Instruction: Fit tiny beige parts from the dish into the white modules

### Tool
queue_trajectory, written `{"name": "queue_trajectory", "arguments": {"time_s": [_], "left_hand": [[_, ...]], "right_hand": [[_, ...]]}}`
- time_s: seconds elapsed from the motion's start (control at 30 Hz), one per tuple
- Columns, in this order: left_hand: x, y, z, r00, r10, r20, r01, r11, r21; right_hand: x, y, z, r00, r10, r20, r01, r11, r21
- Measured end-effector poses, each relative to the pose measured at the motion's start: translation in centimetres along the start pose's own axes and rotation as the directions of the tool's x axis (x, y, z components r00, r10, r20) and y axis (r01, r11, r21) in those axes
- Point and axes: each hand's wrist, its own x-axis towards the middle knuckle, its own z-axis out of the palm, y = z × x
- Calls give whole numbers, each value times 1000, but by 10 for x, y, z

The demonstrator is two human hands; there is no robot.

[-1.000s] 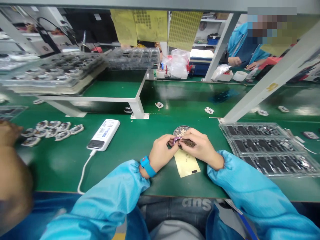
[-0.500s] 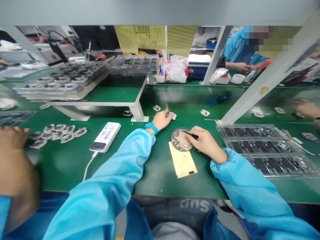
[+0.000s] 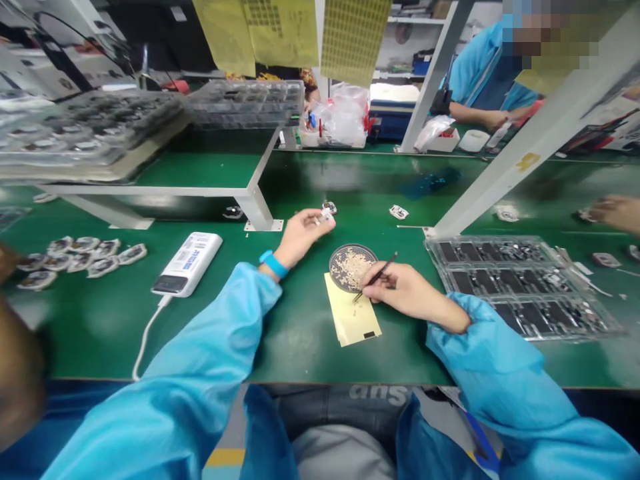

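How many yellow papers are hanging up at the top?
3: a plain paper at left, a printed one in the middle, a gridded one to its right. A yellowish patch far right is too blurred to tell.

A small white part point(image 3: 326, 215) sits pinched in the left hand point(image 3: 300, 233). Thin dark tweezers point(image 3: 376, 276) slant in the right hand point(image 3: 406, 293), tips low over a yellow sheet point(image 3: 350, 323) (just beside the round dish point(image 3: 351, 265) of pale bits)

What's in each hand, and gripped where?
Left hand pinches a small white part at its edge, by the fingertips. Right hand grips a thin dark tool around mid-shaft.
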Motion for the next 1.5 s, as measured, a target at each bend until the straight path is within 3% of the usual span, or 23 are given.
{"name": "queue_trajectory", "arguments": {"time_s": [0.07,0.13,0.23,0.33,0.5,0.87,1.07,1.23,1.4,1.5], "left_hand": [[-43,7,6,979,-20,205,77,958,-277],[-79,11,9,927,-36,374,184,911,-368],[-107,12,10,828,-65,557,265,921,-286],[-110,10,10,780,-87,620,244,954,-172],[-111,6,10,753,-42,657,138,986,-95],[-115,6,15,824,-13,567,20,1000,-7],[-116,8,16,829,4,559,-45,997,59],[-117,9,16,830,-12,558,-60,992,111],[-117,8,17,834,14,552,-59,996,62],[-117,8,17,833,5,553,-42,998,54]], "right_hand": [[-7,1,1,994,-7,113,12,999,-36],[-12,0,0,981,-2,193,15,998,-65],[-14,-1,-2,974,31,222,-8,995,-104],[-13,2,-2,973,35,227,-3,990,-142],[-12,9,2,965,25,261,3,994,-106],[-11,9,3,970,22,243,4,994,-106],[-11,9,2,972,17,236,10,993,-116],[-10,12,2,972,24,233,4,993,-116],[-14,3,-1,952,21,305,2,997,-76],[-17,-7,-3,971,-30,236,37,999,-27]]}}
